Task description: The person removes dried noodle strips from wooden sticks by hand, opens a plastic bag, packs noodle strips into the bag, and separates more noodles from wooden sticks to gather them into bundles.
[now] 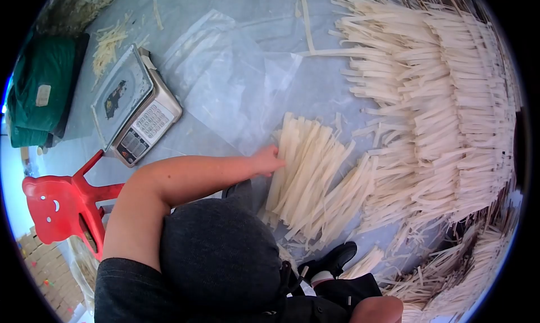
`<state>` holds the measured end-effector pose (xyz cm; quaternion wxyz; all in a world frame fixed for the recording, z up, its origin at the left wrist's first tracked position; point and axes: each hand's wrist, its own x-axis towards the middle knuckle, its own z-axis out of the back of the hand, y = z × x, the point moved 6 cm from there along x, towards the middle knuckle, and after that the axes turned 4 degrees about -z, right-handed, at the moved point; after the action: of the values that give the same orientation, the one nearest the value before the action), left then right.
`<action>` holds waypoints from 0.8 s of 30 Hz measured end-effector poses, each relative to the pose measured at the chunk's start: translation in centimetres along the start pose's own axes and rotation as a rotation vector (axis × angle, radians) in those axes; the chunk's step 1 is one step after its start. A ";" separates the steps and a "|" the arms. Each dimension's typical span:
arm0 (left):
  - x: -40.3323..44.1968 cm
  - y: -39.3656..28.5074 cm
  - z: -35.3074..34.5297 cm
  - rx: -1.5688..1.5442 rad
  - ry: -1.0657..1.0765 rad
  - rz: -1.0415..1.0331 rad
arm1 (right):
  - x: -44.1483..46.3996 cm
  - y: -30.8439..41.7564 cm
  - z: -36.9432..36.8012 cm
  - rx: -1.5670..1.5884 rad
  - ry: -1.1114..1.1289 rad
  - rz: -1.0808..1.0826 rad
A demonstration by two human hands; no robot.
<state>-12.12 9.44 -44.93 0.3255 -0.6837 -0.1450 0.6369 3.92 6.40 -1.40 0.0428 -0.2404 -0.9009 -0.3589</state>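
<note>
My left hand point(269, 160) reaches across from the left, its fingers curled against the left edge of a bundle of pale, flat strips point(308, 171). The strips lie side by side on the grey floor, roughly lengthwise to my view. More loose strips point(351, 196) fan out on the bundle's right side. Of my right side, only a bare, rounded part beside black cloth shows at the bottom edge; my right hand is out of sight.
Layered rows of strips point(436, 115) cover the right side. Clear plastic sheeting point(225, 81) lies beyond my hand. At left are a scale point(147, 120), a red stool point(56, 202) and a green bag point(42, 92). My black shoe point(334, 259) is near the strips.
</note>
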 end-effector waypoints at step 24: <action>-0.7 1.1 0.2 0.066 -0.026 0.063 | -0.4 0.4 0.4 0.010 0.033 0.016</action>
<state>-12.63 8.25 -45.06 0.3258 -0.6686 -0.1066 0.6599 4.56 6.80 -1.58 0.0619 -0.2411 -0.8999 -0.3580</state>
